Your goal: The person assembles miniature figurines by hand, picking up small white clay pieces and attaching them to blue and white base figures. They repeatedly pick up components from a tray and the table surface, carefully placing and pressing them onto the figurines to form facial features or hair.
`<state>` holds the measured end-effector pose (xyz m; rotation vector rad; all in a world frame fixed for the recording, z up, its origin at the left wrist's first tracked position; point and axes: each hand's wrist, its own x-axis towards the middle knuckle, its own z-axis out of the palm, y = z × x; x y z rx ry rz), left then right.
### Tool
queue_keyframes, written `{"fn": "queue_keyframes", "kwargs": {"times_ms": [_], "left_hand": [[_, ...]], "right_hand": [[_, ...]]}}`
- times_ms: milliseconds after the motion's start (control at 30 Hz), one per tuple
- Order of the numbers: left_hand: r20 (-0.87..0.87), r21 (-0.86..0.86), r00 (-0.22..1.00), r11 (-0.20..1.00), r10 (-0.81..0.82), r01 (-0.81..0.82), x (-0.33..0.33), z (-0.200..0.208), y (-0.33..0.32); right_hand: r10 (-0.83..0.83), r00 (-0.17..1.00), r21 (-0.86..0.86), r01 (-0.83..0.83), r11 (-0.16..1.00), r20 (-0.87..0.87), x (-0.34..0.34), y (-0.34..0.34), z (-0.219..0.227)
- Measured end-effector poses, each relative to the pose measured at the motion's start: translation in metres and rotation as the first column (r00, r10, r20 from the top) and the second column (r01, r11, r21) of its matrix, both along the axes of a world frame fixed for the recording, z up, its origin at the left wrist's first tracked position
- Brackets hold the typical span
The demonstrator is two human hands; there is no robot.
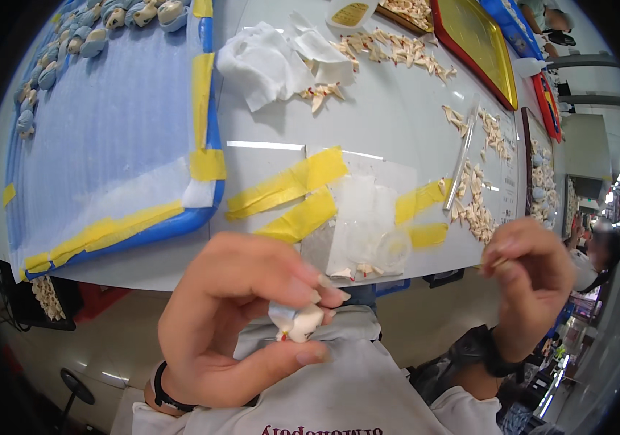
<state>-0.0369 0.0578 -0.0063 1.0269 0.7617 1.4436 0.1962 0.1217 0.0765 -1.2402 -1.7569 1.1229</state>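
Between the thumb and fingers of my left hand (pixel 234 319) is a small figurine head (pixel 303 323), cream-coloured with a pale blue top and a red-and-yellow spot at its lower side. I hold it in front of my shirt, just off the table's near edge. My right hand (pixel 531 272) is raised at the right with thumb and fingertips pinched together. Whatever sits in that pinch is too small to make out. Close to this hand, small pointed cream pieces (pixel 475 214) with red marks lie scattered on the table. A few more pieces (pixel 364 271) lie at the near edge.
A blue tray (pixel 217 123) lined with bluish sheet and yellow tape fills the left, with several finished-looking heads (pixel 110 16) along its far side. Crumpled white tissue (pixel 263 65), yellow tape strips (pixel 288 185), a clear round lid (pixel 393 249) and a gold tray (pixel 480 43) lie about.
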Motion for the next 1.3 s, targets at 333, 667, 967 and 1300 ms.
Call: {"fn": "queue_keyframes", "kwargs": {"times_ms": [333, 667, 967, 1300], "left_hand": [[-0.125, 0.051, 0.989, 0.996, -0.073, 0.08, 0.004, 0.0, -0.005], [0.043, 0.019, 0.998, 0.999, -0.052, 0.051, 0.017, -0.003, -0.004], [0.1, -0.11, 0.989, 0.989, 0.107, -0.096, 0.029, 0.005, -0.006], [-0.215, 0.095, 0.967, 0.988, 0.137, -0.118, 0.017, -0.002, -0.015]], "right_hand": [[0.017, 0.984, 0.372, -0.083, 0.924, 0.176, -0.034, 0.003, -0.029], [-0.051, 0.889, 0.558, -0.24, 0.795, 0.455, -0.044, 0.0, -0.03], [0.233, 0.972, 0.213, -0.222, 0.952, -0.03, -0.048, -0.022, -0.02], [0.174, 0.957, 0.419, -0.259, 0.87, 0.231, -0.057, -0.031, -0.022]]}}
